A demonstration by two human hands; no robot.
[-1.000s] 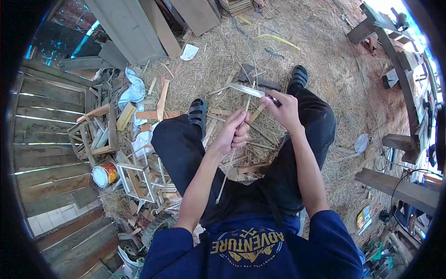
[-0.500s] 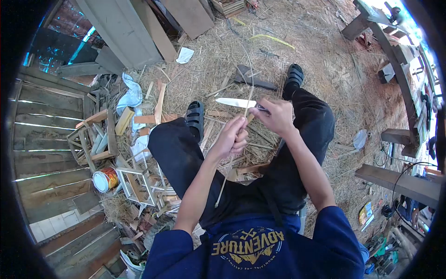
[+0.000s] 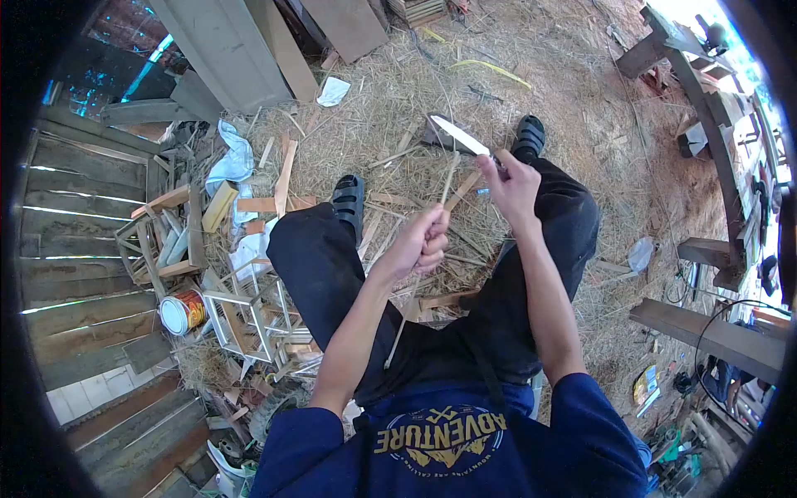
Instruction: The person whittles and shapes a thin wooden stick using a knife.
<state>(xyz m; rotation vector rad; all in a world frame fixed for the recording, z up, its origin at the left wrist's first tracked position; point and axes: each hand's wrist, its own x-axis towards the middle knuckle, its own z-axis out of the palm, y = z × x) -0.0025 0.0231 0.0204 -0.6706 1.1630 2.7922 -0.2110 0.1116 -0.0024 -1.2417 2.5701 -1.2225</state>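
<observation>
Stick (image 3: 452,175): slanting up from the lap (image 3: 457,349) through the left hand (image 3: 419,242), much as before
Left hand: closed around the stick, hardly shifted
Right hand (image 3: 512,192): gripping the knife (image 3: 459,134), drawn farther from the left hand
Knife: apart from the stick, pointing up-left; half a second ago, crossing it, pointing left

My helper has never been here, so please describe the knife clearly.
From the blue shirt, follow the right forearm to the right hand. The knife juts from it; its bright, broad blade sets it apart from the thin stick in the left hand.
</observation>
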